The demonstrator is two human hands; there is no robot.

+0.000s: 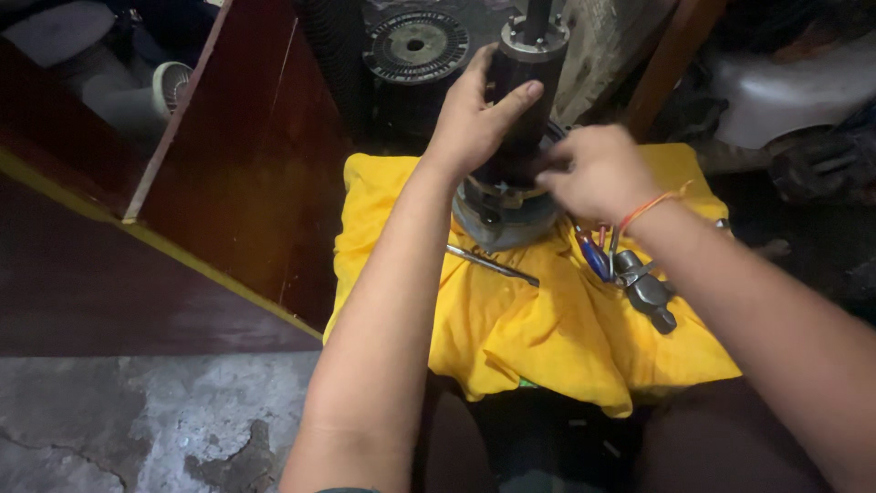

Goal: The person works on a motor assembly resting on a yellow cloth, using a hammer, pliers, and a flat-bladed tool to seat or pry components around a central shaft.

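On top of a crumpled yellow cloth stands the dark cylindrical motor part, upright on its round grey metal base — the left hand is wrapped around its smooth black body, grasping it. The right hand is closed on something at the lower rim, though what its fingers pinch I cannot tell. By my judgement the work is in the middle — coloured wires hang loose, and a thin metal rod and a grey hammer lie on the soft cloth.
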